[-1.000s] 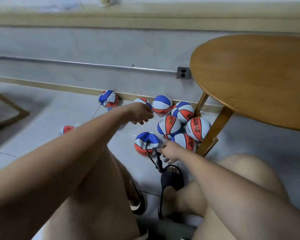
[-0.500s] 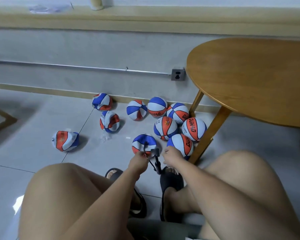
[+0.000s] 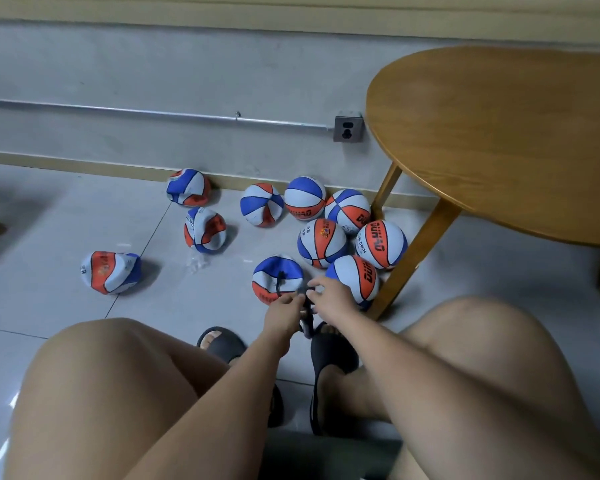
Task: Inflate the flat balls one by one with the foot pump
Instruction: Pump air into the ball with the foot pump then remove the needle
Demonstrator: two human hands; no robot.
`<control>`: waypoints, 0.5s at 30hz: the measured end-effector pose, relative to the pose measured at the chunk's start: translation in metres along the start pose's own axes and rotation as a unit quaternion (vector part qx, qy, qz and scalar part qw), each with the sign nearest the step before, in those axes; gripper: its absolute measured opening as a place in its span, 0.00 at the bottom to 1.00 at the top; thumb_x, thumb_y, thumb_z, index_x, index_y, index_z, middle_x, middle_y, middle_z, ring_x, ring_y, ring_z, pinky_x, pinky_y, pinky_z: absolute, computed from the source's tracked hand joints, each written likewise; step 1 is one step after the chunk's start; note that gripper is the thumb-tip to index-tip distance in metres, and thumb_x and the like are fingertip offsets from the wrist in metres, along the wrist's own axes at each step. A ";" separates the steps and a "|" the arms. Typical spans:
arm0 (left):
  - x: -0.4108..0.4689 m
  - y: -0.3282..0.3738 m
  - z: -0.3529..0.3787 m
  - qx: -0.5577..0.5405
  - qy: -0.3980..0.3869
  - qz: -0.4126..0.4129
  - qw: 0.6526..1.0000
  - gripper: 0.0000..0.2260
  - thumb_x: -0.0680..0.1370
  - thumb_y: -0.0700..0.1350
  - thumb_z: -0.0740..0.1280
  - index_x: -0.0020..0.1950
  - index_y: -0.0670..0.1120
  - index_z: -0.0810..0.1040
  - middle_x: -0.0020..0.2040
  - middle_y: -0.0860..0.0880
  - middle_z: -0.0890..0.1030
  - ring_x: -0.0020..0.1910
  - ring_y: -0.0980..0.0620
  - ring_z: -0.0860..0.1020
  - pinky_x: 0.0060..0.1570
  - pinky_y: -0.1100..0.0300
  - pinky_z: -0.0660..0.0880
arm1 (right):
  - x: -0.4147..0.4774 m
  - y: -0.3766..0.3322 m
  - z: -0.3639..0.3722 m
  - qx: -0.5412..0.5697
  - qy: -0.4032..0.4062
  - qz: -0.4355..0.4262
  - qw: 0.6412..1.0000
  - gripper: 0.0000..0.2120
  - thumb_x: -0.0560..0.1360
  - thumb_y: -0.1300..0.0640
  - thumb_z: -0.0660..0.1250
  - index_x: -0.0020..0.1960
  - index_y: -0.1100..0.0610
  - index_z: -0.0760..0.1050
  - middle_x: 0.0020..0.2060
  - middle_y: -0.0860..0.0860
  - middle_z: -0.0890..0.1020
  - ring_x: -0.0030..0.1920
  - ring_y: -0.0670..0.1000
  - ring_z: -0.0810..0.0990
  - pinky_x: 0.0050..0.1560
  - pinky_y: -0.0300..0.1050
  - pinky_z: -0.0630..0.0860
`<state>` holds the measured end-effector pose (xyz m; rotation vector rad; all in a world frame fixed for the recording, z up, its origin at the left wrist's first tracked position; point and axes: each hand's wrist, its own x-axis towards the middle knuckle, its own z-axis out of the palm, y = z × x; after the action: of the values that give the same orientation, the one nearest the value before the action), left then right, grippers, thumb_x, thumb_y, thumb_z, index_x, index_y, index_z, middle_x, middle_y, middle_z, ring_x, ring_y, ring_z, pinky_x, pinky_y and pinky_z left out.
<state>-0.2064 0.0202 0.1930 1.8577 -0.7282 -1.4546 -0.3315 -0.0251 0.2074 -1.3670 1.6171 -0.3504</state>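
A half-flat blue, white and orange ball (image 3: 274, 277) lies on the floor tiles, with the black hose (image 3: 278, 283) of the foot pump (image 3: 307, 322) lying across it. The pump stands upright just in front of my right sandal. My left hand (image 3: 284, 311) and my right hand (image 3: 331, 296) meet at the pump's top, fingers curled round it. Most of the pump is hidden by my hands. Three crumpled flat balls lie to the left (image 3: 111, 271) (image 3: 204, 230) (image 3: 187, 187). Several round balls (image 3: 321, 242) cluster behind my hands.
A round wooden table (image 3: 499, 140) overhangs on the right, and its slanted leg (image 3: 416, 251) touches the cluster of balls. A wall with a conduit and a socket (image 3: 349, 126) runs behind. My knees and black sandals (image 3: 329, 355) fill the foreground.
My left hand has drawn back from the far balls and come to the pump's top beside my right hand. The view has tilted down.
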 end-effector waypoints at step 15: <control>0.012 -0.004 0.011 0.081 0.006 -0.016 0.997 0.12 0.83 0.50 0.71 0.44 0.45 0.79 0.38 0.48 0.84 0.38 0.49 0.80 0.39 0.59 0.74 | -0.012 0.007 0.012 -0.071 0.044 0.052 0.995 0.14 0.83 0.60 0.64 0.66 0.53 0.80 0.60 0.57 0.82 0.53 0.61 0.82 0.51 0.52 0.83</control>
<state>-0.2145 0.0122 0.1807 2.0081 -0.8349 -1.4394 -0.3269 -0.0076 0.2019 -1.3835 1.8078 -0.2402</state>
